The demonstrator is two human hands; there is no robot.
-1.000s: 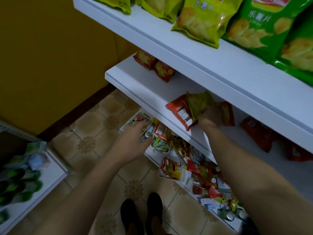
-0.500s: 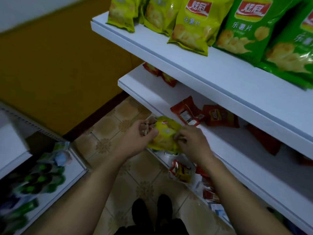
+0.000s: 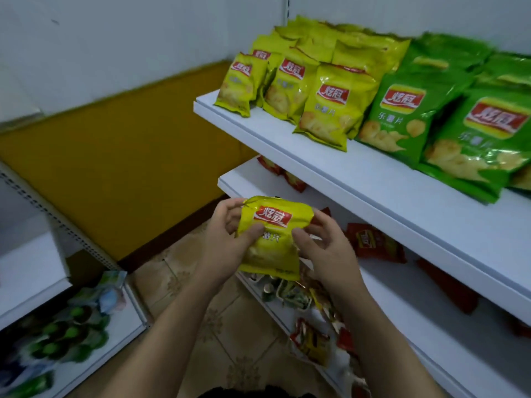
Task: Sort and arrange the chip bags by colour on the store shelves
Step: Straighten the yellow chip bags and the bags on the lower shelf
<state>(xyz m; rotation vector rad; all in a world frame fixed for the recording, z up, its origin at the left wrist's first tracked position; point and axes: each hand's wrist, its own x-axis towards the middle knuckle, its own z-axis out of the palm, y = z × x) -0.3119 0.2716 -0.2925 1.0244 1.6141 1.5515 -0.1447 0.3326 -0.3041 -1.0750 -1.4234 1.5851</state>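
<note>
White store shelving filled the right side of the view, set against a pale wall (image 3: 115, 38) with an ochre lower band (image 3: 129, 168), above a patterned tile floor (image 3: 212, 314). On the top shelf (image 3: 373, 182), yellow chip bags (image 3: 330, 104) stood grouped at the left end, and green chip bags (image 3: 402, 119) leaned just beside them to the right, the two colours touching at the boundary. The middle shelf (image 3: 436, 285) below held red chip bags (image 3: 370, 239), some lying flat near the front edge and a few more further back at the left end (image 3: 290, 176). On the lowest shelf, mixed snack packets (image 3: 310, 337) lay in a jumble.

A small yellow chip bag (image 3: 270, 242) was held upright in the air in front of the middle shelf's left end, its red logo facing the camera. The left hand (image 3: 221, 245) gripped the bag's left side, thumb pressed across the front and fingers curled round the upper left corner behind it. The right hand (image 3: 327, 248) gripped the right side, thumb on the front near the middle and fingers curled round the right edge. The bag touched neither shelf.

At the far left stood another white shelf unit (image 3: 31, 271), with blurred green packages (image 3: 63, 331) on its lower level.
</note>
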